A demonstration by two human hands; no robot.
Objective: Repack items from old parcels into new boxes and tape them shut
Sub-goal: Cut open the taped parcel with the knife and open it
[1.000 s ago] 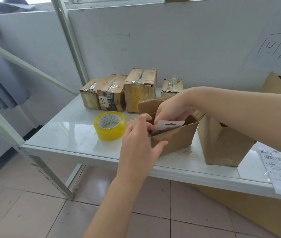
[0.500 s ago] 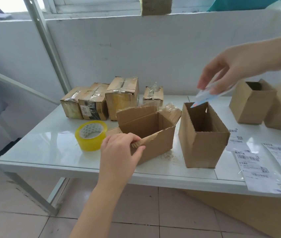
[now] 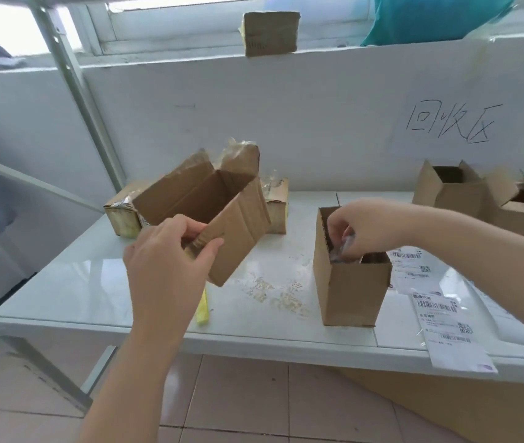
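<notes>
In the head view, we see the left hand gripping a flap of the emptied old parcel. The parcel now hangs tilted above the white table, whereas 0.5 s ago it sat on the surface. The right hand, which then carried the plastic-wrapped item over the new box, has dipped into its open top. Its fingers pinch the item, which is just inside the rim. We judge 1 transfer nearly done: the old parcel can go aside, then flaps and tape. The yellow tape roll peeks from behind the left wrist. Shipping labels lie right of the box.
</notes>
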